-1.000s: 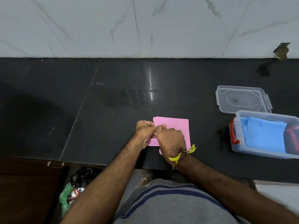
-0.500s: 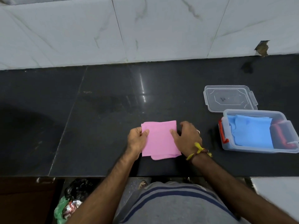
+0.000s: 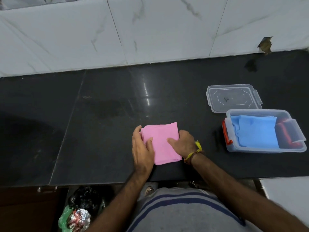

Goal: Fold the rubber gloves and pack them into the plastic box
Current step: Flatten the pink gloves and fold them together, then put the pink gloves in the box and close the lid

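Note:
A folded pink rubber glove [image 3: 161, 139] lies flat on the black counter [image 3: 103, 131] near its front edge. My left hand [image 3: 142, 148] grips the glove's left edge, thumb on top. My right hand [image 3: 183, 142] holds its right edge, thumb pressing on the pink surface. To the right stands the clear plastic box [image 3: 265, 149] with red latches. A folded blue glove [image 3: 257, 133] lies inside it, and something dark red sits at the box's right end.
The box's clear lid [image 3: 234, 97] lies on the counter just behind the box. A white marble wall [image 3: 150, 30] backs the counter. Below the front edge sit a black bag [image 3: 85, 198] and green wrappers on the floor.
Both hands moved from the glove's near-left corner out to its two side edges. The glove now looks narrower and thicker, folded into a compact rectangle.

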